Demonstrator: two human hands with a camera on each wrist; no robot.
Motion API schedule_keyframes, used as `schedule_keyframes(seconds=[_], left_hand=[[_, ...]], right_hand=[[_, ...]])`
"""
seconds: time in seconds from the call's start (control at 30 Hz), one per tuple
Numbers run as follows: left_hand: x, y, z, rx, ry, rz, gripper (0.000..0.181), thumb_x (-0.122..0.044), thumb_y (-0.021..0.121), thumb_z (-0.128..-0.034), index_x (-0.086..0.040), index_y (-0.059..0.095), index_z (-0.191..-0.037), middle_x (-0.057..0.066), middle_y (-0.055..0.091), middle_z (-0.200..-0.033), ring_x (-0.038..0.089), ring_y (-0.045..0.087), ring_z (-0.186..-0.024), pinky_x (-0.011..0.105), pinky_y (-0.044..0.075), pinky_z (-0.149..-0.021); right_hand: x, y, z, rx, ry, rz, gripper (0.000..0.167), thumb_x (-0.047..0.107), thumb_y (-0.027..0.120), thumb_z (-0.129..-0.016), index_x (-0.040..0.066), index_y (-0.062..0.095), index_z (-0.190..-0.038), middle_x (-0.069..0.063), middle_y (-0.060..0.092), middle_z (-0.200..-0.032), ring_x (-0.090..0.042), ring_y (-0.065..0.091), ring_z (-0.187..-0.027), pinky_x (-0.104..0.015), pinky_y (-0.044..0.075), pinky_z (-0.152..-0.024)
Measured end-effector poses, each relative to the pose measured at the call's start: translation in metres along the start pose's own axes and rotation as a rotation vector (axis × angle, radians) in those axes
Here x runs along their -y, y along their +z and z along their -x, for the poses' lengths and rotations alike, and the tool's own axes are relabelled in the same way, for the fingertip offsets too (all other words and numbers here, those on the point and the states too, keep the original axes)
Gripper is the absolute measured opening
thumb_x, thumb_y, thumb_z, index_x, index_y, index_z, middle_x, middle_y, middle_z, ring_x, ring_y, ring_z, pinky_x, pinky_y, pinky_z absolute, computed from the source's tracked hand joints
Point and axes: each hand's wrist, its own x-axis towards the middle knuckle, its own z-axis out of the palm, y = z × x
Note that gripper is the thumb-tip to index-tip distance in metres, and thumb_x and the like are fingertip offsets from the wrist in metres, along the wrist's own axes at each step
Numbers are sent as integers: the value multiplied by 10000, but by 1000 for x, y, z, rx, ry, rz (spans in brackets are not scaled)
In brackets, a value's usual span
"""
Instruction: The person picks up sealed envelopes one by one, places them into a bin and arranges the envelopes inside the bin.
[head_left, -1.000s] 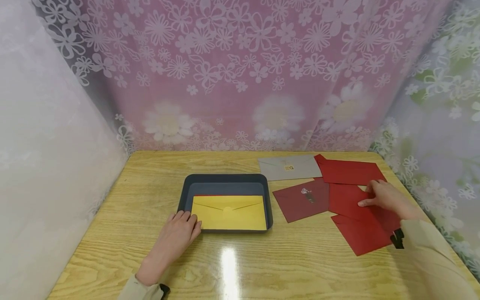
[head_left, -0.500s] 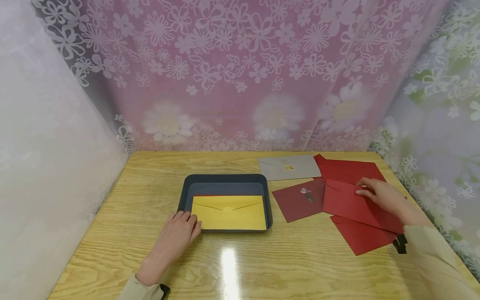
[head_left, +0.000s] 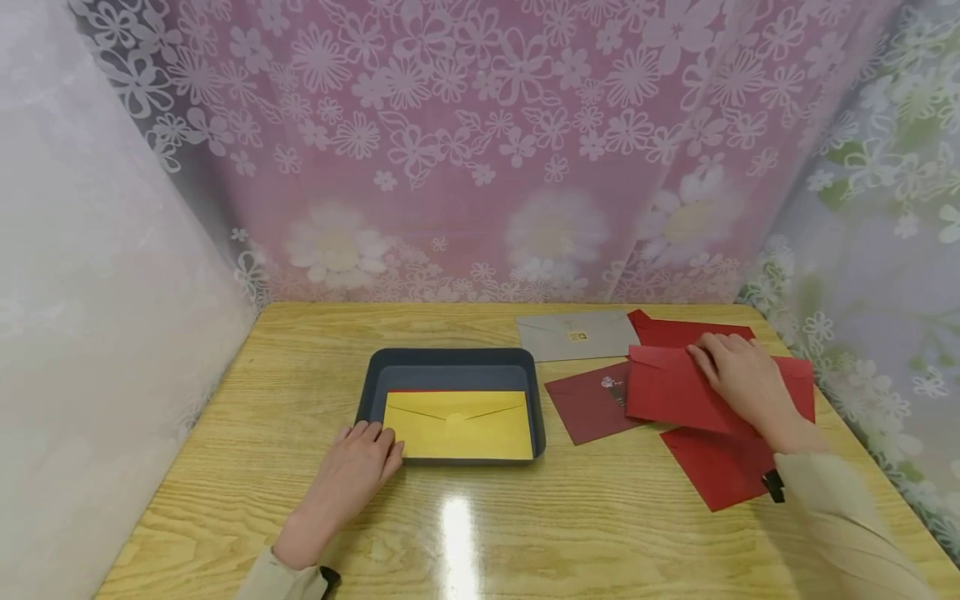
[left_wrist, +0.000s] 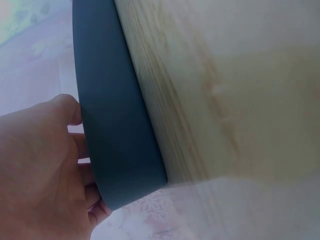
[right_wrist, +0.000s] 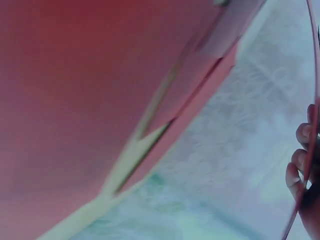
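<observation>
In the head view, my left hand lies at the near left corner of a dark blue-grey rectangular tray. From the left wrist view, its fingers curl over the rim of the tray. A yellow envelope lies flat in the tray, with a strip of red showing behind it. My right hand holds a red envelope by its upper edge, lifted and tilted over the others. In the right wrist view, fingertips of the right hand show at the thin edge of this envelope.
Under and around the held one lie a maroon envelope, a red one in front and another red one behind. A grey envelope with a gold mark lies farther back. Floral curtains bound the wooden table.
My right hand has taken hold of a red envelope in the pile, raised it and brought it slightly left, covering part of the maroon one. The left hand and tray have stayed put.
</observation>
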Motion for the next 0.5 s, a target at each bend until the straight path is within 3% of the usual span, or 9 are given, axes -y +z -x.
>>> schedule_keyframes(seconds=[0.23,0.5], left_hand=[[0,0,0,11,-14,11,328,-197,668,-957,-156,478,-693,-39,340,-658,139,272,-624,277,258,-620],[1,1,0,-9,-4,6,322,-197,675,-940,-158,475,-691,-45,337,-660,133,270,-625,271,254,-619]], right_hand=[[39,-14,-26,-166,-108,10,163,144,729,-920,42,601,-925,-142,654,-799,-380,625,-802,-535,442,-785],[93,-22,-57,-317,-127,-50,148,143,708,-941,20,625,-949,-171,685,-849,-375,611,-805,-487,423,-722]])
